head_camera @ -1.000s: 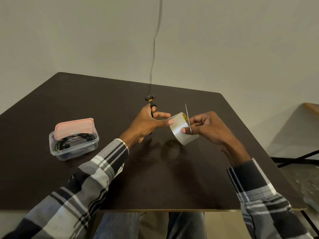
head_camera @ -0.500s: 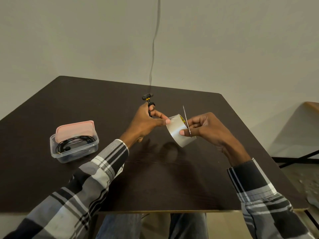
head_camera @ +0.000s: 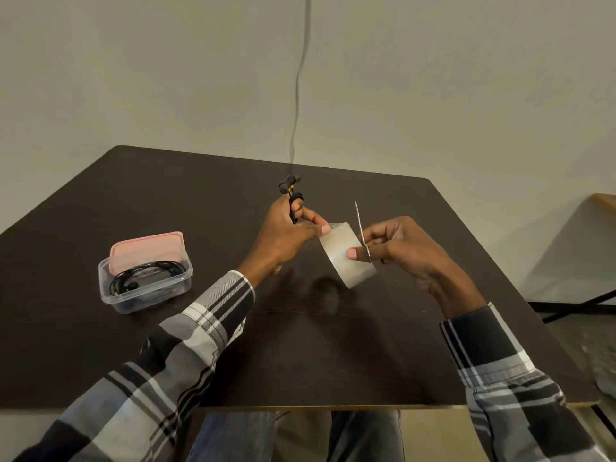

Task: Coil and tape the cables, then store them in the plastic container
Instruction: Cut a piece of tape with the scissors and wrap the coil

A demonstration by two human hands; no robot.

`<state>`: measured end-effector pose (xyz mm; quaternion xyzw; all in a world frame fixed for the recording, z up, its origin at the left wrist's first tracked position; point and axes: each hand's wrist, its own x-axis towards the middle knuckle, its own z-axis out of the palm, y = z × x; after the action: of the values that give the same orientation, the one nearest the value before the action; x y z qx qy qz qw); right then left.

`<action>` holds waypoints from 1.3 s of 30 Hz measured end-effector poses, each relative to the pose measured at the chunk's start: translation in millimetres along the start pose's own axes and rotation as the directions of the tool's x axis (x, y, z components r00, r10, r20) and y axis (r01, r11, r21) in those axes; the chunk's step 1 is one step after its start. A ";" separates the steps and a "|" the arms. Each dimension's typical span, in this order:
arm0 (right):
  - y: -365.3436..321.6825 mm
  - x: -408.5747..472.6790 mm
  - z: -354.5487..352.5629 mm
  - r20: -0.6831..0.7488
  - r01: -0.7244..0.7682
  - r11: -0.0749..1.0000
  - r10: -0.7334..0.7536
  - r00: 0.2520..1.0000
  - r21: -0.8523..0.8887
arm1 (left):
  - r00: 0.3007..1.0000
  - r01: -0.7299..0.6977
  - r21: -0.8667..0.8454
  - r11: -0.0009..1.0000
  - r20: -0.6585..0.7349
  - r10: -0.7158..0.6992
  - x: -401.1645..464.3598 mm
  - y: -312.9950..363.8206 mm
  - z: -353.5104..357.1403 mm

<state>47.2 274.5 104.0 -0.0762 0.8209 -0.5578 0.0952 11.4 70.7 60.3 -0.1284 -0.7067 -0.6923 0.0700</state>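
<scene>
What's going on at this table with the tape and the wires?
A person is bundling cables. The left hand grips a coiled black cable and pinches the tape end, while the right hand holds the tape roll and scissors. Another cable already lies in the plastic container.

blk cable (head_camera: 293, 198) coiled, held up | clear tape roll (head_camera: 346, 258) tilted | container (head_camera: 146, 288) open, prob. 1 cable inside

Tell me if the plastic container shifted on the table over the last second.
No. The plastic container sits at the same spot relative to the table's left edge; only the head camera tilted, shifting the whole view.
</scene>
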 end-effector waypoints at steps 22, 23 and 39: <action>10.5 -2.5 -3.4 0.046 -0.010 0.999 0.011 0.999 -0.037 | 0.973 0.229 -0.031 0.973 -0.012 -0.229 -0.1 4.9 -24.2; 8.2 -1.0 -2.2 0.051 -0.004 0.999 0.006 0.999 -0.038 | 0.978 0.210 -0.030 0.977 0.025 -0.209 -1.3 6.5 -20.5; 8.0 1.9 1.5 0.086 0.016 0.999 -0.011 0.996 -0.050 | 0.985 0.086 0.064 0.994 0.143 -0.094 6.9 4.8 -14.2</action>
<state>45.6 275.6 95.9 -0.1080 0.8294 -0.5337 0.1247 5.0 57.1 67.2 -0.1444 -0.7345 -0.6630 -0.0096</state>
